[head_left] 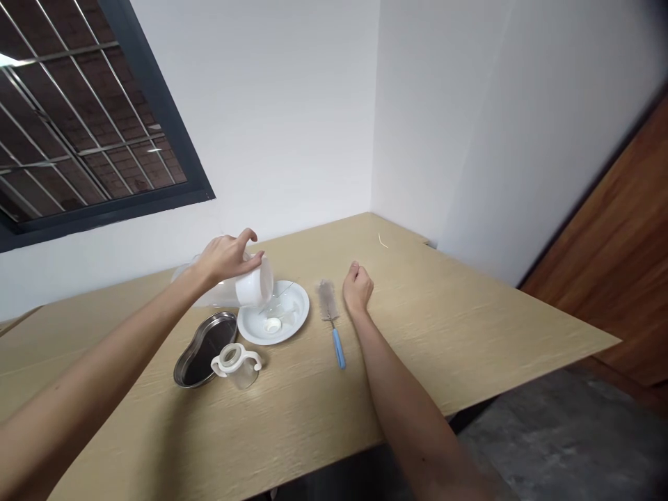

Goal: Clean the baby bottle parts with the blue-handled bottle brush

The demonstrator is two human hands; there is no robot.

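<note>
My left hand is closed around a translucent plastic jug with a white top. The jug lies tilted, its white end over the left rim of a white dish. Inside the dish are a small white ring and clear pieces hard to make out. My right hand rests on the table as a loose fist, with nothing visible in it. Just left of that fist lies a bottle brush with a blue handle and pale bristles. A clear baby bottle with two white handles stands upright in front of the dish.
A kidney-shaped metal tray sits left of the bottle. A thin pale strip lies toward the back right of the wooden table. White walls and a barred window border the table's far side.
</note>
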